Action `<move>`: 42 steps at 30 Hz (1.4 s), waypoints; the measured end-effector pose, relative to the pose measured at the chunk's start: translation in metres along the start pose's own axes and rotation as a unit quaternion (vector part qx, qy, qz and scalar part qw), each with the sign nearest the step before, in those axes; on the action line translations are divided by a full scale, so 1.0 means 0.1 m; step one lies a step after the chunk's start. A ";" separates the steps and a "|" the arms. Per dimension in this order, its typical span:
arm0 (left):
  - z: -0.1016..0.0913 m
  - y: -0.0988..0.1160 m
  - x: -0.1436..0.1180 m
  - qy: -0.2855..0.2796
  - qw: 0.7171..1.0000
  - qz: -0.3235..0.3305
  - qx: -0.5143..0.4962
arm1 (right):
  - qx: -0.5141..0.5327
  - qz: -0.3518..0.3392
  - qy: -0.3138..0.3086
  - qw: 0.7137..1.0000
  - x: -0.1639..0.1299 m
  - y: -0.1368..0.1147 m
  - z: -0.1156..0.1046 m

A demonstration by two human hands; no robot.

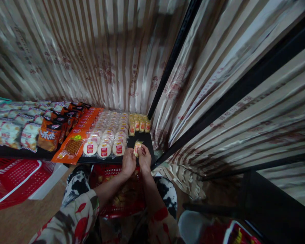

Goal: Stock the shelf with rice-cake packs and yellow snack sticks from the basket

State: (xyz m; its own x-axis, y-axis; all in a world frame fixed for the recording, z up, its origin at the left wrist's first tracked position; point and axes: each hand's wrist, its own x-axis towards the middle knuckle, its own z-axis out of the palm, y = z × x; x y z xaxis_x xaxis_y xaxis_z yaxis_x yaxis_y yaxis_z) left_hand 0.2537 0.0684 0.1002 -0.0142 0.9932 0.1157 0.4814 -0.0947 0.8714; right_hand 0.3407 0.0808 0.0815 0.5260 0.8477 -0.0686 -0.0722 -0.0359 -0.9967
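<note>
Dim, blurry, w/ warped edges

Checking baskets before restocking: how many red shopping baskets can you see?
2. One red basket lies on the floor at left below the shelf; another red basket sits under both hands, between the knees. A red thing at bottom right is unclear.

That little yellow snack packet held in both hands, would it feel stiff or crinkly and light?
Probably light: the small packet is pinched between the fingertips of the left hand and right hand. Its glossy wrapper looks thin, so likely crinkly and slightly slippery.

Head view, looking down at shelf point(142, 140)
</note>
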 end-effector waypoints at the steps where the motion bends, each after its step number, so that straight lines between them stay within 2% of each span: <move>1: 0.02 0.02 0.03 -0.001 1.000 -0.005 0.004 | -0.026 -0.005 0.002 1.000 0.01 0.00 0.00; 5: 0.12 0.04 0.15 -0.009 0.999 -0.035 0.020 | -0.149 -0.023 0.039 0.988 0.06 -0.01 -0.02; 7: 0.18 0.03 0.21 -0.016 0.998 -0.045 0.028 | -0.172 -0.031 0.056 0.983 0.11 -0.02 -0.01; 12: 0.26 0.03 0.37 -0.017 0.997 -0.037 0.063 | -0.126 -0.041 0.077 0.988 0.25 0.00 0.04; 17: 0.33 0.04 0.54 -0.005 0.995 -0.030 0.094 | -0.129 -0.053 0.085 0.987 0.42 0.05 0.12; 21: 0.40 0.05 0.69 0.007 0.998 -0.014 0.060 | -0.100 -0.055 0.084 0.990 0.58 0.10 0.19; 26: 0.46 0.08 0.85 -0.004 0.998 -0.055 0.027 | -0.104 -0.066 0.062 0.990 0.76 0.13 0.27; 28: 0.49 0.06 0.90 -0.001 0.998 -0.053 0.017 | -0.099 -0.075 0.063 0.990 0.81 0.13 0.29; 36: 0.66 -0.05 1.07 0.053 0.998 -0.019 -0.018 | -0.100 -0.085 0.078 0.988 0.99 0.15 0.37; 42: 0.58 0.01 1.14 -0.003 0.999 -0.049 0.023 | -0.150 -0.086 0.088 0.981 1.08 0.11 0.40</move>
State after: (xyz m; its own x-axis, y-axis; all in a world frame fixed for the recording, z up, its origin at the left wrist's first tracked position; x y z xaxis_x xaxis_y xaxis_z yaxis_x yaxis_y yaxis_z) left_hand 0.3036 0.1857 0.0869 -0.0575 0.9980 0.0273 0.5179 0.0065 0.8554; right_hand 0.3625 0.1930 0.0646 0.6486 0.7513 0.1220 0.2698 -0.0771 -0.9598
